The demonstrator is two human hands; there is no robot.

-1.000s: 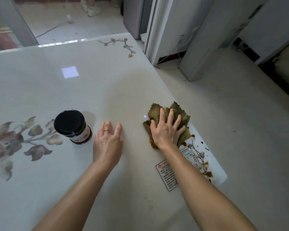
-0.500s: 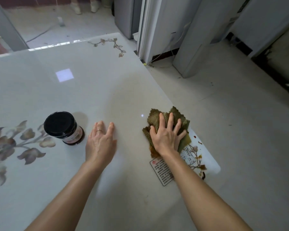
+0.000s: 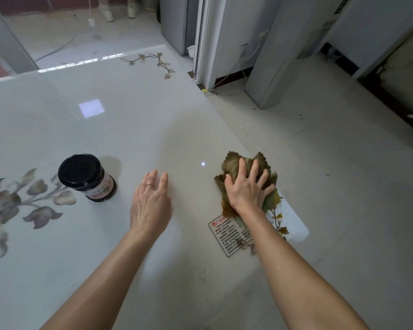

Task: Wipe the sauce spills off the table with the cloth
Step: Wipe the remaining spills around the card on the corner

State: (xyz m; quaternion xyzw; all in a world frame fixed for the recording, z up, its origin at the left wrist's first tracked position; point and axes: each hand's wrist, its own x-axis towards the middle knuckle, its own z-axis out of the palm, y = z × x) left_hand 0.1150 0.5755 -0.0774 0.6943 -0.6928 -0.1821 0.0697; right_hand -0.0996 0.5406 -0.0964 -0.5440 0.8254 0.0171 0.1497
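Your glossy white table point(image 3: 129, 129) carries it all. Your left hand point(image 3: 150, 203) is flat just right of the black-lidded jar point(image 3: 86, 177), fingers straight and close together. Well right of the jar, your right hand point(image 3: 247, 189) presses spread fingers on the green cloth point(image 3: 234, 163); brown sauce spots point(image 3: 279, 217) sit farther right

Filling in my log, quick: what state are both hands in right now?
Left hand: open, fingers straight, holding nothing.
Right hand: open, fingers spread, pressing the cloth onto the table.
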